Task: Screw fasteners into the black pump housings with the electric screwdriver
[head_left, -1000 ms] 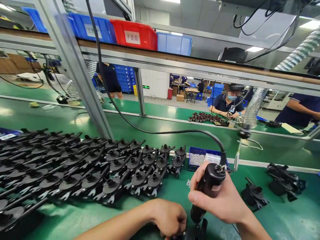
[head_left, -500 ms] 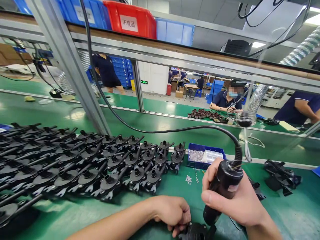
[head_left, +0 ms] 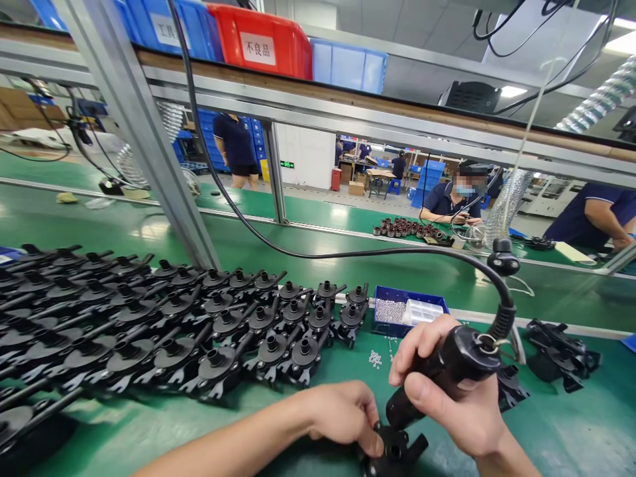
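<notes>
My right hand (head_left: 452, 391) is wrapped round a black electric screwdriver (head_left: 462, 361), tilted with its lower end down and to the left. That end meets or hovers just over a black plastic part (head_left: 392, 454) at the bottom edge; its bit is hidden. With thumb and fingers, my left hand (head_left: 345, 417) grips the left side of this part, which has a round body and a short tube. Beyond my hands, a small pile of screws (head_left: 375, 359) lies on the green bench. A blue tray (head_left: 385, 329) behind it holds many small metal pieces and a clear container (head_left: 422, 311).
Rows of similar black parts (head_left: 216, 361) fill the bench's left side. More black parts (head_left: 561, 351) lie at right. The screwdriver's black cable (head_left: 348, 255) loops across the front. A metal post (head_left: 134, 132) rises at left. A co-worker (head_left: 454, 199) sits across the bench.
The screwdriver has tilted further, its top moving right and its lower end left over the part. My left hand has shifted its grip, and the part shows more. A person behind has walked right.
</notes>
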Demonstrator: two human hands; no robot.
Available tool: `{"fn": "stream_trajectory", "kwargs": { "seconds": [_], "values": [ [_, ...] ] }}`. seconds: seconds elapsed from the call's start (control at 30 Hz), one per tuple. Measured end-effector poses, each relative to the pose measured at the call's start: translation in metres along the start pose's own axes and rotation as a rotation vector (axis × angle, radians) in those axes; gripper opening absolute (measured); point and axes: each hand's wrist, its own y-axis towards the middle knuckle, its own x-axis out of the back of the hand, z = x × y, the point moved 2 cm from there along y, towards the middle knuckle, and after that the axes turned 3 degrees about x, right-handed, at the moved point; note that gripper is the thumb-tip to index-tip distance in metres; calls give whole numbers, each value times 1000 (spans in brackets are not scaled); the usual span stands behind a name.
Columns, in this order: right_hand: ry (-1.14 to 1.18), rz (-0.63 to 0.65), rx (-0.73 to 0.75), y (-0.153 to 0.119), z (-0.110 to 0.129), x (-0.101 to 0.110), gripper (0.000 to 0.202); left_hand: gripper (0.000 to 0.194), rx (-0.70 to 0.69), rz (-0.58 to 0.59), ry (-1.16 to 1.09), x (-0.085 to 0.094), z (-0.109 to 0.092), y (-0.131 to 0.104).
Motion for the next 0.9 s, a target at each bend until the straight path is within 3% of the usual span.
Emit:
{"fn": "stream_trajectory", "kwargs": {
  "seconds": [0.17,0.5,0.63,0.8,0.9],
  "values": [
    [44,-131,27,1,-18,-5,20,44,90,-82,-85,22,-8,-1],
    [8,-171,-8,7,-29,-11,19,44,112,-76,-87,21,-8,-1],
    [52,-115,18,7,-32,-11,20,43,109,-85,-87,21,-10,-1],
    [331,50,-23,13,-37,-16,25,41,103,-119,-81,21,-11,-1],
    [272,-34,1,18,-38,-18,22,41,100,-106,-79,20,-11,-2]
  ]
}}
